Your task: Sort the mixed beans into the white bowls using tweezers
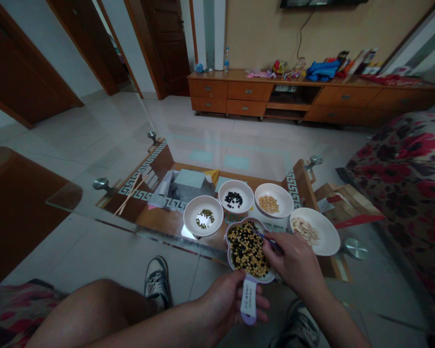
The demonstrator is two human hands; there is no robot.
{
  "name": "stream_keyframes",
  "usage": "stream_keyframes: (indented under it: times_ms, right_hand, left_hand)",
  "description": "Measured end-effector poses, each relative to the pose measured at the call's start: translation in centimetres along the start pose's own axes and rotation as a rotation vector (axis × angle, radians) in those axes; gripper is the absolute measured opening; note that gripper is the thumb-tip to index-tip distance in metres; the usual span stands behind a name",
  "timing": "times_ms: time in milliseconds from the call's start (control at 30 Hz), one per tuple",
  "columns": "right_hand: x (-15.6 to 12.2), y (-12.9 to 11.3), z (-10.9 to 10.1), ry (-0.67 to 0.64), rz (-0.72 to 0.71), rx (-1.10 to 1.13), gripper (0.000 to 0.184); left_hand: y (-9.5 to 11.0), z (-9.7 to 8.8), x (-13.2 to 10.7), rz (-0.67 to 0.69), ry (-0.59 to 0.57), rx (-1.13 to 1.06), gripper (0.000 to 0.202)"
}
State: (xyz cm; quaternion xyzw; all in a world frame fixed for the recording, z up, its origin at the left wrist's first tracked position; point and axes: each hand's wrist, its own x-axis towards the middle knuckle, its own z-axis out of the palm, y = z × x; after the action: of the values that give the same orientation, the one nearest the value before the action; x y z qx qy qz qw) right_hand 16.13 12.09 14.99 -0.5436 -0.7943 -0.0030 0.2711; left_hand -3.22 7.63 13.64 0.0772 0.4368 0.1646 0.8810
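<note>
My left hand (235, 302) grips a handled dish (231, 249) by its light purple handle, thumb on top and fingers underneath. A white label with small print is on the handle. Mixed beans (248, 246), yellow, black and green, cover the dish. My right hand (293, 261) pinches slim dark tweezers (271, 241), whose tip reaches into the beans; whether the tip holds a bean I cannot tell. Around the dish stand white bowls: one with green beans (203, 217), one with black beans (234, 199), one with yellow beans (268, 204) and one with pale flat seeds (305, 231).
The bowls stand on a glass table (130, 145) with metal studs. A pair of chopsticks (130, 195) lies at its left. Papers (188, 186) show beneath the glass. To the right are a paper bag (348, 203) and a flowered cover (413, 164). A wooden cabinet (248, 92) lines the wall.
</note>
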Motion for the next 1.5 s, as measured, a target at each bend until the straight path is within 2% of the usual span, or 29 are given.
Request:
stream_keyframes:
  times_ms: [267, 467, 1500]
  right_hand:
    - [-0.45, -0.05, 0.47, -0.104, -0.03, -0.015, 0.017]
    - [-0.53, -0.22, 0.71, -0.133, -0.024, 0.001, 0.018]
    - [-0.56, -0.34, 0.92, -0.139, -0.032, 0.024, 0.016]
  left_hand:
    - [0.04, 0.1, 0.04, -0.008, 0.002, -0.014, 0.056]
    - [0.02, 0.14, -0.13, -0.001, -0.011, -0.017, 0.055]
    - [0.15, 0.27, -0.16, -0.003, 0.013, -0.022, 0.056]
